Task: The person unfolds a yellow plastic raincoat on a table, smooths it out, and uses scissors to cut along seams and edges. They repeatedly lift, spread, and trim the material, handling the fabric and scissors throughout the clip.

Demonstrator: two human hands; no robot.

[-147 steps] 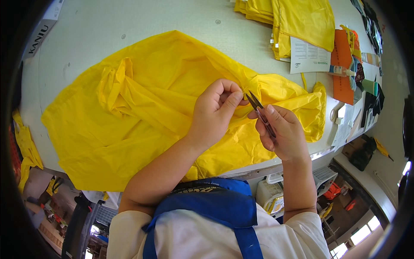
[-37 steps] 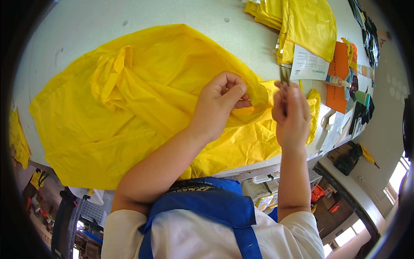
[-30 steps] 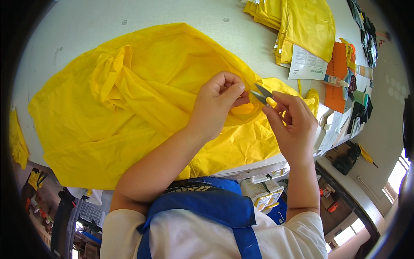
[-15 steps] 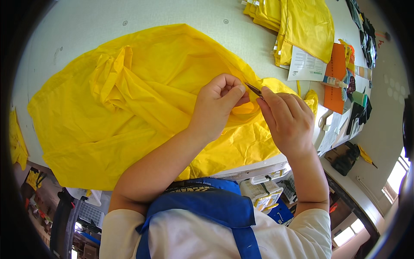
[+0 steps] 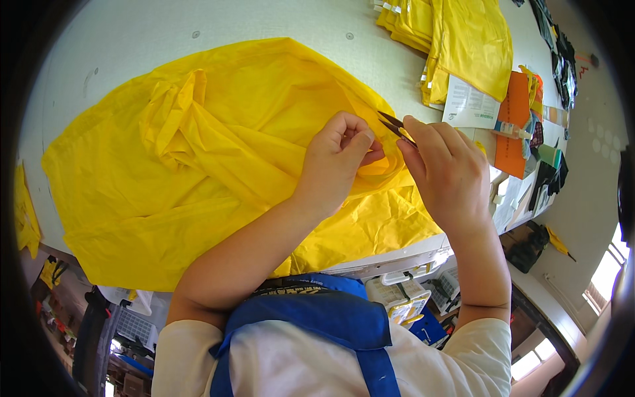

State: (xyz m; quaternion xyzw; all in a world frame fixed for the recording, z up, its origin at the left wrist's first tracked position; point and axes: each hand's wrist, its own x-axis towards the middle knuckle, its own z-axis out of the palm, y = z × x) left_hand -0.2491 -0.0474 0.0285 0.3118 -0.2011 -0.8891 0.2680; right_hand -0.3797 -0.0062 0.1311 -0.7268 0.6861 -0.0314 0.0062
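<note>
A large yellow garment of thin, shiny fabric lies spread and crumpled over the table. My left hand pinches the garment near its right end, with thumb and fingers pressed together; the exact bit of cloth between them is hidden. Just to the right, my right hand grips small dark thread snips. The snips' blades are parted and point up and left, a short way from my left fingertips. A loop of yellow cloth shows below the snips, between both hands.
Folded yellow garments are stacked at the far right of the pale table. Near them lie a printed sheet, an orange card and assorted small items. White plastic baskets stand below the table's front edge.
My right hand has drawn slightly right, away from my left, and the snips' blades have spread apart. My left hand has stayed nearly in place on the cloth.
</note>
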